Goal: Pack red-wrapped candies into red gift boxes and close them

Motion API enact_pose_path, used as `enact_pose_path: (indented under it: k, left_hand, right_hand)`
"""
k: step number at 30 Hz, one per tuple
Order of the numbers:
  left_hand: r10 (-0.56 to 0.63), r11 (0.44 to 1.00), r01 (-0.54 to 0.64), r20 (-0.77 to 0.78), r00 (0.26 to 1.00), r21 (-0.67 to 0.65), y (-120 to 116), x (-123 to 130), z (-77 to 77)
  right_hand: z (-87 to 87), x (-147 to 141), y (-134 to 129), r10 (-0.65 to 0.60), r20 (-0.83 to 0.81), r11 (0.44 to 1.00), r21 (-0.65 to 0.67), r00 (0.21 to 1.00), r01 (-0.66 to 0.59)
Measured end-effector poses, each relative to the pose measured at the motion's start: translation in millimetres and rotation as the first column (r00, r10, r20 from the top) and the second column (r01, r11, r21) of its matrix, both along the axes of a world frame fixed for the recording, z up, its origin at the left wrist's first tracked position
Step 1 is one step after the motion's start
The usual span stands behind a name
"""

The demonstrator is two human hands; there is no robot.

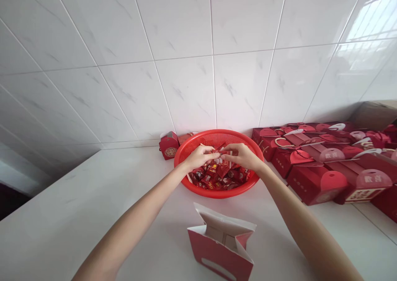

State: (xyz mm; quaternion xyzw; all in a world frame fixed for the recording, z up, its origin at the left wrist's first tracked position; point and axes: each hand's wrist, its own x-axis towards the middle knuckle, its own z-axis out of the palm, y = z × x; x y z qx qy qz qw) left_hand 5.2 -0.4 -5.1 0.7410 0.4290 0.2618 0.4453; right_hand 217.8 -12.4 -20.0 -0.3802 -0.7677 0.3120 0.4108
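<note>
Student: What lies at the far left of your worktop (77,198)?

Tutor: A small red box (170,146) stands near the tiled wall (182,82), just beside the basket's left side.

Student: And your left hand (200,157)?

Tutor: It is narrow, its fingertips at red wrapping over the red basket (218,193); whether they grip it, you cannot tell. The wrapped sweets (214,177) lie inside the basket. Nearer you stands an open-topped box (219,250).

Student: Your right hand (241,156)?

Tutor: Also narrow, above the sweets, its fingertips close to those of your left; its grip is likewise unclear.

Student: Farther right?

Tutor: Red gift boxes (316,184), several with rounded tabs, stand in close rows.
</note>
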Motion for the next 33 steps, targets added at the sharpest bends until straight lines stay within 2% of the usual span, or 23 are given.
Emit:
enact_pose_path:
  k: [6, 13, 18, 23, 27, 33]
  left_hand:
    - [-0.022, 0.999, 0.025, 0.083, 0.996, -0.029, -1, 0, 3.3]
    - [-0.033, 0.999, 0.033, 0.129, 0.991, 0.001, -2, 0, 3.5]
    - [-0.005, 0.999, -0.001, 0.168, 0.986, 0.037, -5, 1, 6.8]
    - [0.031, 0.994, -0.053, 0.222, 0.975, 0.096, -5, 0, 6.8]
    - [-0.002, 0.988, -0.039, 0.262, 0.965, 0.151, -5, 0, 6.8]
    - [-0.002, 0.987, -0.046, 0.294, 0.956, 0.156, -5, 1, 7.6]
  right_hand:
    - [5.1, 4, -4, 0.049, -0.046, 0.997, -0.060, 0.998, -0.051]
    - [12.8, 5, -9, 0.094, -0.174, 0.982, -0.147, 0.980, -0.121]
    - [14.6, 3, -12, 0.079, -0.235, 0.972, -0.196, 0.969, -0.127]
    - [11.8, 3, -11, 0.156, -0.369, 0.928, -0.264, 0.916, -0.265]
    - [11.0, 3, -10, 0.201, -0.366, 0.900, -0.296, 0.909, -0.319]
    - [14.7, 3, -14, 0.285, -0.388, 0.875, -0.269, 0.876, -0.403]
